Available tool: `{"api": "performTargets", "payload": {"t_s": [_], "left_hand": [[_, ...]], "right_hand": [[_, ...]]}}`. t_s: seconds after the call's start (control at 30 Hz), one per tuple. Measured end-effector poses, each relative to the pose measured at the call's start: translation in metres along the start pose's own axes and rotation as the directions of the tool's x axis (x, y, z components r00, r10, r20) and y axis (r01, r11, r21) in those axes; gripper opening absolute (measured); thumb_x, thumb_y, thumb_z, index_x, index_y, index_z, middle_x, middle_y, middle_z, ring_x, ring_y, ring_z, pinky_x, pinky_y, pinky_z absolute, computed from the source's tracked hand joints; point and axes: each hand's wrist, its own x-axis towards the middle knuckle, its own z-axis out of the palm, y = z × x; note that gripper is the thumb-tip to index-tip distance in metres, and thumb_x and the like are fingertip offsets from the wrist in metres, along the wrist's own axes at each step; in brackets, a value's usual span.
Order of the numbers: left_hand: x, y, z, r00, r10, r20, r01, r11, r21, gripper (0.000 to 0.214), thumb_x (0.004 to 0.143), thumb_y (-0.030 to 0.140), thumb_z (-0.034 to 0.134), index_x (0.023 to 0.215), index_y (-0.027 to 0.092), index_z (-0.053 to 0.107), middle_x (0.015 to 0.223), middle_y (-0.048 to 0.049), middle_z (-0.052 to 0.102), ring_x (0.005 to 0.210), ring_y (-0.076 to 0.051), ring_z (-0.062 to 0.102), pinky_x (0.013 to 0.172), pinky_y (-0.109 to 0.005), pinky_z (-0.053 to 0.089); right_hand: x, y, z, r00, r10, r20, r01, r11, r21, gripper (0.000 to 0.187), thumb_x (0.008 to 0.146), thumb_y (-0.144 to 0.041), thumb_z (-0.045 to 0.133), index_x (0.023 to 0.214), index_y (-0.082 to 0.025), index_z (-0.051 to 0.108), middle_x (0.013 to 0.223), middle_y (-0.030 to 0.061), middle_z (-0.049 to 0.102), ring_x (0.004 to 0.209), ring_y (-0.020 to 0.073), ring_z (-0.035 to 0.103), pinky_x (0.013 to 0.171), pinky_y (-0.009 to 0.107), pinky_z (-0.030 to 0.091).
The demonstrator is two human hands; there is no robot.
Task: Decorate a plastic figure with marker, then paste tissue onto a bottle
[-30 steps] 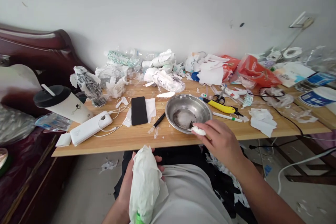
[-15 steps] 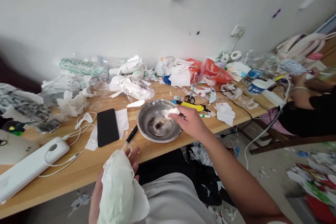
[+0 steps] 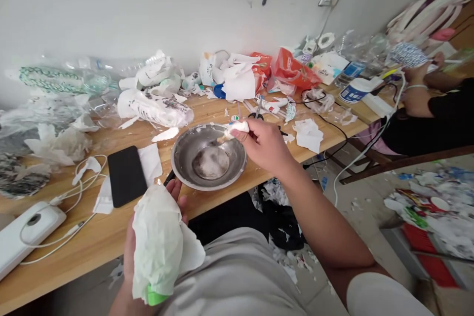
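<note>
My left hand point(image 3: 177, 197) is wrapped round a bottle covered in white tissue paper point(image 3: 157, 237), held low in front of my shirt. The bottle's green cap point(image 3: 157, 296) shows at the lower end, and a loose flap of paper sticks out to the right. My right hand point(image 3: 264, 145) is closed on a small white brush point(image 3: 237, 130), its tan tip pointing down over the metal bowl point(image 3: 178, 170). Inside the bowl is a whitish wet smear. Most of the brush handle is hidden by my fingers.
Left of the bowl lie a black phone point(image 3: 127, 176), white cables and a power strip point(image 3: 31, 237). Wrapped bottles point(image 3: 155, 107), scissors point(image 3: 256, 116) and red plastic packaging point(image 3: 294, 71) lie towards the wall. To the right, another person's arm point(image 3: 416, 91) works beside a white-and-blue tub point(image 3: 353, 93).
The brush has come up from the bowl's bottom to near its rim, its tan tip now showing. The wrapped bottle is tilted more upright, revealing its green cap. The view has shifted right and down.
</note>
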Motion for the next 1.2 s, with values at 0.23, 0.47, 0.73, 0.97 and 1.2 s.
{"api": "performTargets", "payload": {"t_s": [0.23, 0.47, 0.73, 0.97, 1.2], "left_hand": [[-0.008, -0.017, 0.008, 0.970, 0.030, -0.241, 0.000, 0.992, 0.127, 0.059, 0.101, 0.053, 0.039, 0.156, 0.032, 0.036, 0.151, -0.0032, 0.055, 0.109, -0.021, 0.073, 0.086, -0.028, 0.061], [-0.012, -0.023, 0.025, 0.935, -0.024, -0.354, 0.048, 0.997, 0.058, 0.053, 0.101, 0.040, 0.036, 0.152, 0.032, 0.044, 0.154, -0.0075, 0.052, 0.079, -0.022, 0.073, 0.069, -0.040, 0.064], [-0.010, -0.028, 0.041, 0.917, -0.052, -0.396, 0.093, 0.992, 0.085, 0.056, 0.101, 0.042, 0.025, 0.143, 0.025, 0.057, 0.140, -0.0130, 0.065, 0.072, -0.022, 0.070, 0.062, -0.038, 0.062], [0.009, -0.043, 0.048, 0.963, -0.026, -0.269, 0.060, 0.991, 0.118, 0.054, 0.102, 0.045, 0.028, 0.139, 0.023, 0.061, 0.149, -0.0117, 0.057, 0.076, -0.023, 0.071, 0.064, -0.039, 0.062], [0.003, -0.039, 0.042, 0.954, -0.102, -0.283, 0.117, 0.992, 0.036, 0.056, 0.105, 0.045, 0.026, 0.139, 0.016, 0.059, 0.142, -0.0078, 0.063, 0.083, -0.022, 0.073, 0.073, -0.038, 0.061]], "right_hand": [[-0.001, -0.009, 0.001, 0.958, -0.002, 0.288, 0.044, 0.989, -0.141, 0.032, 0.098, -0.033, 0.055, 0.070, -0.021, 0.048, 0.070, 0.0014, 0.056, 0.066, 0.0158, 0.051, 0.060, 0.028, 0.029], [0.018, -0.007, -0.001, 0.990, 0.041, 0.136, -0.022, 0.990, -0.139, 0.034, 0.098, -0.032, 0.051, 0.070, -0.022, 0.036, 0.068, 0.0006, 0.049, 0.065, 0.0157, 0.046, 0.061, 0.030, 0.024], [0.020, -0.006, 0.016, 0.949, 0.097, 0.299, -0.086, 0.995, -0.050, 0.043, 0.100, -0.046, 0.050, 0.065, -0.021, 0.045, 0.060, -0.0016, 0.056, 0.056, 0.0135, 0.053, 0.055, 0.026, 0.031], [0.005, -0.006, 0.007, 0.975, 0.221, 0.007, -0.220, 0.974, -0.055, 0.027, 0.095, -0.033, 0.057, 0.072, -0.021, 0.049, 0.067, 0.0049, 0.062, 0.066, 0.0200, 0.058, 0.060, 0.030, 0.033], [-0.031, -0.017, -0.004, 0.942, 0.282, -0.179, -0.227, 0.933, 0.279, 0.041, 0.100, -0.056, 0.044, 0.086, -0.020, 0.059, 0.068, 0.0035, 0.064, 0.058, 0.0165, 0.062, 0.055, 0.029, 0.048]]}}
